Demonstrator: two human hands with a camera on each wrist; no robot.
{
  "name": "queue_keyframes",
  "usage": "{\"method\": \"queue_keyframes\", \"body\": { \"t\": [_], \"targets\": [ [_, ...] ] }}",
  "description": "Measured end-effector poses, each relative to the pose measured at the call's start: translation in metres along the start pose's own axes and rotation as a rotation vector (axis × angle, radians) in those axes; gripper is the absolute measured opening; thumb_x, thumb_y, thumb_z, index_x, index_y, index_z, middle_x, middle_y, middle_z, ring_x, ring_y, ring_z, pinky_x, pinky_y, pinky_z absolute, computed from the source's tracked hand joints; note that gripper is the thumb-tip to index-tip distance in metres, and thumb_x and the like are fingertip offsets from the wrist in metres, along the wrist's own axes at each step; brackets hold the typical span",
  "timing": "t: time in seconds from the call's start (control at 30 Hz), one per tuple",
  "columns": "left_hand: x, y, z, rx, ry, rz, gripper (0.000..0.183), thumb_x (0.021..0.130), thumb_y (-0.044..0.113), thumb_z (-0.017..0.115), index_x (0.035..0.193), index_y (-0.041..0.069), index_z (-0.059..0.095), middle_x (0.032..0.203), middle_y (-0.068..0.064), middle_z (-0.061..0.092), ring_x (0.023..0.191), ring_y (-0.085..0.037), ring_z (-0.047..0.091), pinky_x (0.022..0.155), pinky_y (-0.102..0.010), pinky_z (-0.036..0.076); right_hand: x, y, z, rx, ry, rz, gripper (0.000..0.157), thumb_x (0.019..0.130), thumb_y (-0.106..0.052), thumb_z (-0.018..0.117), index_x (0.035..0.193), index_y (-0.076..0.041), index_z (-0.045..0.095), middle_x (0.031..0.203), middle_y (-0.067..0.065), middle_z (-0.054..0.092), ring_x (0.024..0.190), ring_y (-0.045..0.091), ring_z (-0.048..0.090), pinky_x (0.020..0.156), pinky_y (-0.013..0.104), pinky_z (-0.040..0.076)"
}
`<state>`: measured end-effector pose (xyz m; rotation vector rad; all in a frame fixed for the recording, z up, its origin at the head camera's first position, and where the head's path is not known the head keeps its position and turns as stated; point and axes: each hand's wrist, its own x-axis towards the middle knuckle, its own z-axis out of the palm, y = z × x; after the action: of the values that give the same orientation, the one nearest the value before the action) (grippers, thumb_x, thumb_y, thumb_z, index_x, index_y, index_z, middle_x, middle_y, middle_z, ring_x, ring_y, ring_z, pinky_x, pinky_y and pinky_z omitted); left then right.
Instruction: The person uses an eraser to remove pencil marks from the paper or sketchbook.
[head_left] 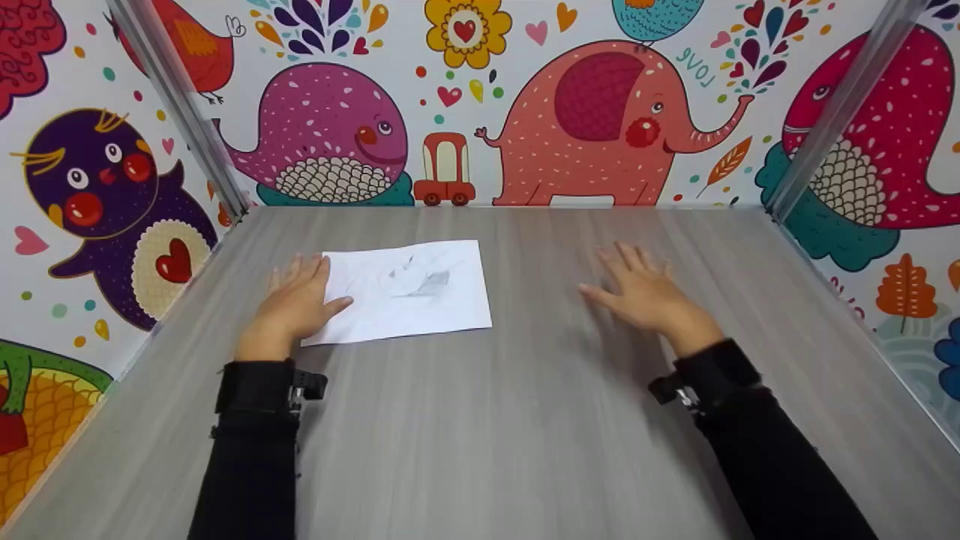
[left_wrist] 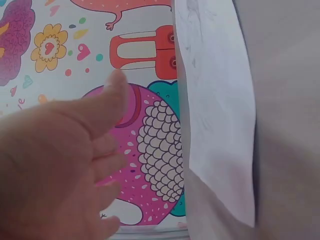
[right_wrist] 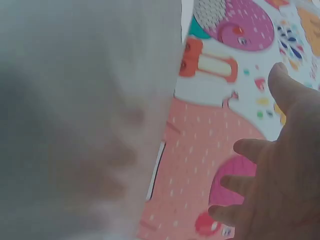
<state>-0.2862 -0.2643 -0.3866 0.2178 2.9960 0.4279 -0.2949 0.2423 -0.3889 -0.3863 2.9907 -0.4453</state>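
A white sheet of paper [head_left: 390, 315] with a faint grey pencil drawing lies on the table, left of the middle. My left hand [head_left: 294, 298] is at the sheet's left edge, fingers spread and the thumb over the paper. In the left wrist view the left hand [left_wrist: 60, 150] appears above the surface, apart from the paper [left_wrist: 220, 125]. On the right side, my right hand [head_left: 641, 292] hovers over the table, its fingers spread and holding nothing. The right wrist view shows the right hand [right_wrist: 280, 165] with straight, parted fingers.
The grey wood-grain table [head_left: 480, 435] runs back to a wall panel with cartoon animals, among them a pink elephant [head_left: 540, 142] and a purple whale [head_left: 315, 120]. Metal posts [head_left: 180, 112] stand at the back corners. Dark straps with small cameras [head_left: 307, 384] circle both wrists.
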Motion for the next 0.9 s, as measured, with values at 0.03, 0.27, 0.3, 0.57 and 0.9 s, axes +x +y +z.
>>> {"method": "queue_keyframes", "body": {
  "t": [0.03,0.27,0.3,0.57,0.9],
  "targets": [
    [-0.002,-0.002,-0.002,0.003,-0.024,-0.002,0.086,0.110,0.038,0.057,0.164,-0.013,0.014,0.172,-0.034,0.011,0.160,-0.055,-0.002,0.125,-0.070,-0.007,0.005,-0.007,0.001,-0.004,-0.007,-0.024,0.096,0.103,-0.074,0.043,0.171,-0.010,0.022,0.176,0.026,0.011,0.161,0.054,0.002,0.120,0.080,-0.002],
    [-0.004,-0.018,-0.012,0.042,-0.106,0.016,0.074,0.108,0.016,0.061,0.161,-0.017,0.021,0.167,-0.039,0.020,0.157,-0.059,0.011,0.125,-0.072,0.004,0.034,-0.056,0.033,-0.040,-0.079,-0.172,0.093,0.103,-0.071,0.047,0.169,-0.008,0.028,0.173,0.026,0.024,0.160,0.052,0.016,0.125,0.074,0.011],
    [-0.002,-0.020,-0.011,0.043,-0.112,0.020,0.073,0.108,0.016,0.061,0.161,-0.017,0.021,0.166,-0.040,0.021,0.156,-0.059,0.013,0.125,-0.072,0.007,0.037,-0.063,0.037,-0.045,-0.096,-0.187,0.093,0.104,-0.071,0.046,0.169,-0.007,0.029,0.173,0.026,0.024,0.159,0.052,0.017,0.125,0.073,0.012],
    [0.013,-0.034,-0.002,-0.045,-0.207,0.010,0.079,0.111,0.027,0.057,0.162,-0.016,0.014,0.169,-0.039,0.015,0.158,-0.055,0.013,0.126,-0.069,0.010,0.057,-0.108,0.062,-0.093,-0.172,-0.177,0.091,0.102,-0.072,0.049,0.168,-0.012,0.031,0.174,0.019,0.025,0.160,0.044,0.021,0.126,0.070,0.017],
    [0.016,-0.041,0.007,-0.105,-0.339,-0.003,0.094,0.105,0.035,0.067,0.165,-0.010,0.011,0.171,-0.037,0.005,0.159,-0.055,0.007,0.128,-0.066,0.010,0.069,-0.127,0.075,-0.178,-0.266,-0.126,0.091,0.103,-0.074,0.046,0.173,-0.022,0.019,0.177,0.015,0.020,0.161,0.044,0.018,0.126,0.066,0.024]
  ]
}}
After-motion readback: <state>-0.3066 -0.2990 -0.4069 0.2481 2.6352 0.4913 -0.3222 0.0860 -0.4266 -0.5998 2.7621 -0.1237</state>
